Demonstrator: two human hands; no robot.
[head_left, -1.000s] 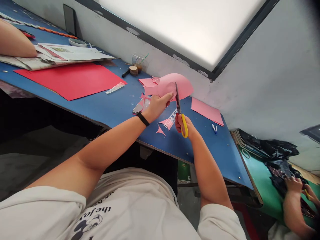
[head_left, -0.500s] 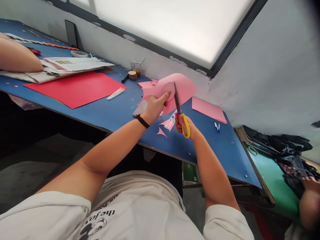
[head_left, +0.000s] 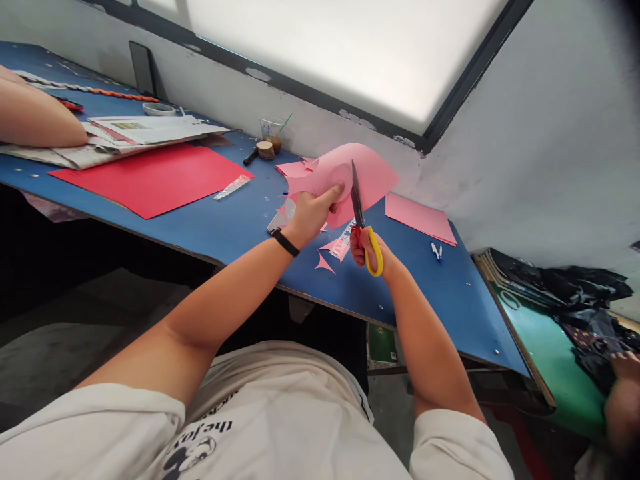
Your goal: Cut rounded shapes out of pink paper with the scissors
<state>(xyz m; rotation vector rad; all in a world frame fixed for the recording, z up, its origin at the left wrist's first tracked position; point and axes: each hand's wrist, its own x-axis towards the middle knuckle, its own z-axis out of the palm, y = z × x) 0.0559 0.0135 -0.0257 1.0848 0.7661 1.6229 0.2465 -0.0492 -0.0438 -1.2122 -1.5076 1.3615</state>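
My left hand (head_left: 313,211) pinches a curled pink paper sheet (head_left: 373,175) and holds it up above the blue table (head_left: 215,220). A black band sits on that wrist. My right hand (head_left: 369,251) grips yellow-handled scissors (head_left: 361,220), whose blades point up into the sheet's lower edge. Small pink offcuts (head_left: 324,263) lie on the table below both hands. A phone (head_left: 278,217) lies flat just under my left hand.
A red sheet (head_left: 150,175), newspapers (head_left: 115,133), a plastic cup (head_left: 273,130), a flat pink sheet (head_left: 419,217) and a pen (head_left: 437,252) lie on the table. Another person's arm (head_left: 40,120) rests far left; another person's arm (head_left: 623,400) shows at a green table (head_left: 545,363) on the right.
The pink sheet has turned slightly in my left hand and the scissors have shifted a little right and up along its edge. The view has drifted slightly.
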